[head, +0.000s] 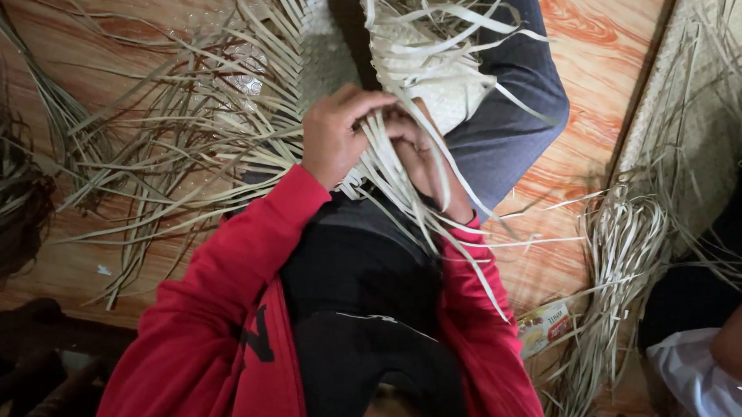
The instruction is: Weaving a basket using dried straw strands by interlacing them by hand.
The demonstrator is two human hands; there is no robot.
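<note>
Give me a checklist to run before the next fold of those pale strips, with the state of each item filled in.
1. Left hand on the strips: ok, it grips them.
2. Right hand on the strips: ok, though strips cover much of it.
3. Woven piece resting on the lap: ok.
4. Loose strips within reach: ok, a bundle lies to the right on the floor.
5. Which strip the fingers hold: cannot tell.

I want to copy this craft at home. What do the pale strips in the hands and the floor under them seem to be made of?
The strips look like dried palm or similar plant leaf: flat, matte, pale, curling at loose ends. The floor seems vinyl or laminate with an orange wood-grain print and slight sheen; which one is unclear.
</note>
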